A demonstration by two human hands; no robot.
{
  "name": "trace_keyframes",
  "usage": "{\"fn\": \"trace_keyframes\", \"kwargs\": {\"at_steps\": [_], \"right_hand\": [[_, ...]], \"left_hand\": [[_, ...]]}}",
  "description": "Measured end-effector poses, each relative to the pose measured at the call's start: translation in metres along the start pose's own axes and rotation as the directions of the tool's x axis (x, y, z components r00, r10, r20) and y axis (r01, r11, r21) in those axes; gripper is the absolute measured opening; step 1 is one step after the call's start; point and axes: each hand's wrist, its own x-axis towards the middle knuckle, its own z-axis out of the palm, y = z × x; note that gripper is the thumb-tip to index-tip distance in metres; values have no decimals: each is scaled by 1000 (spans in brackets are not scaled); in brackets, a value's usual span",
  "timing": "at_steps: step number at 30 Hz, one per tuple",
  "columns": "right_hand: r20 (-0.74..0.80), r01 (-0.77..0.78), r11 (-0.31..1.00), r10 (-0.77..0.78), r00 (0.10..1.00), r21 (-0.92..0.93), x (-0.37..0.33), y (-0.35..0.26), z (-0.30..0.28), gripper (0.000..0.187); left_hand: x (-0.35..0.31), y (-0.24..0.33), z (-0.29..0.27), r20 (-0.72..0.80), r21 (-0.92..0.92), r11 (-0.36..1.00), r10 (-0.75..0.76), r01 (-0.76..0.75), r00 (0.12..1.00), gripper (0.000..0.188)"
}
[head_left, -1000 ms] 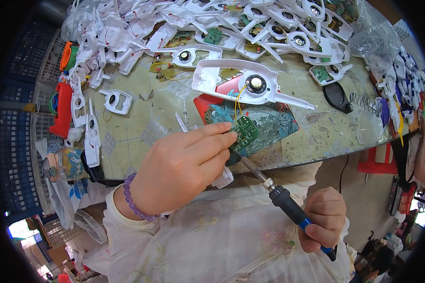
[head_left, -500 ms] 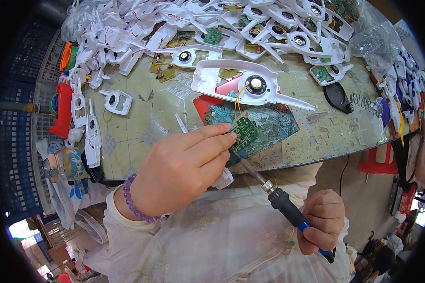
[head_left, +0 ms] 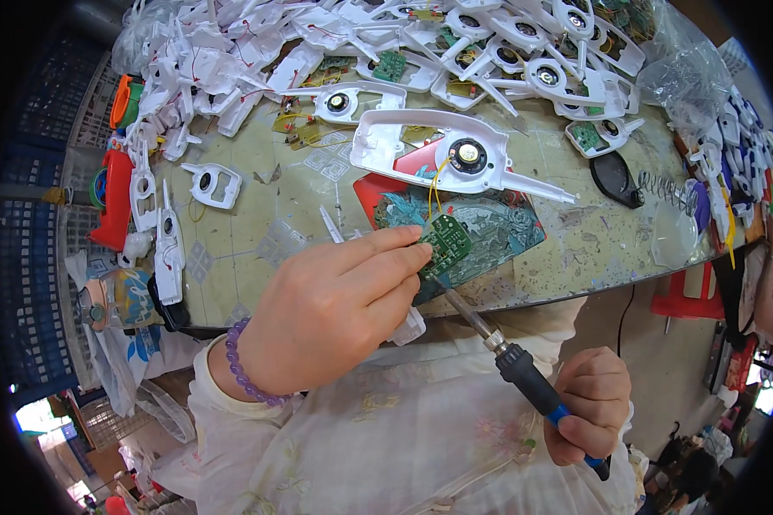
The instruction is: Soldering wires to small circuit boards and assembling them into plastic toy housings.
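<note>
Between the fingers of my left hand (head_left: 339, 292) is a green circuit board (head_left: 448, 245), tilted above a worn, picture-covered board (head_left: 498, 227) at the table edge. My right hand (head_left: 591, 403) is wrapped round the handle of a soldering iron (head_left: 532, 382), whose tip points up and left, close to the circuit board's lower edge; whether they touch I cannot tell. Two yellow wires (head_left: 435, 187) run from the circuit board up to a round speaker (head_left: 467, 155) set in a white plastic housing (head_left: 378, 146). A white part (head_left: 410, 327) shows partly beneath my left hand.
Heaped white housings (head_left: 223, 64) with wires and speakers cover the table's far side. A black ring-shaped stand (head_left: 614, 178) and a coiled metal spring (head_left: 666, 190) lie at the right. Loose housings (head_left: 213, 185) and a red tool-like object (head_left: 116, 202) are at the left.
The soldering iron has shifted slightly right and down, its tip drawing back a little from the circuit board. My left hand and the board have barely moved.
</note>
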Motion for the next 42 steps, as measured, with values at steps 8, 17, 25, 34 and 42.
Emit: {"fn": "trace_keyframes", "kwargs": {"at_steps": [8,17,25,34,42], "right_hand": [[-292,-282,951,236,927,-124,11,1,4,34],[97,-574,805,590,801,-153,13,32,43,45],[254,-257,918,338,906,-303,30,43,60,32],[222,-247,906,334,916,-344,18,45,62,35],[195,-224,909,306,932,-352,19,46,64,32]], "left_hand": [[0,0,-2,8,-1,1000,4,-4,1000,14],[0,3,-1,-27,-40,999,-32,31,999,19],[-16,-6,13,-141,-151,989,-24,3,990,22],[-43,-4,45,-411,-267,957,-217,111,885,28],[-44,11,58,-433,-585,785,-514,203,741,24]]}}
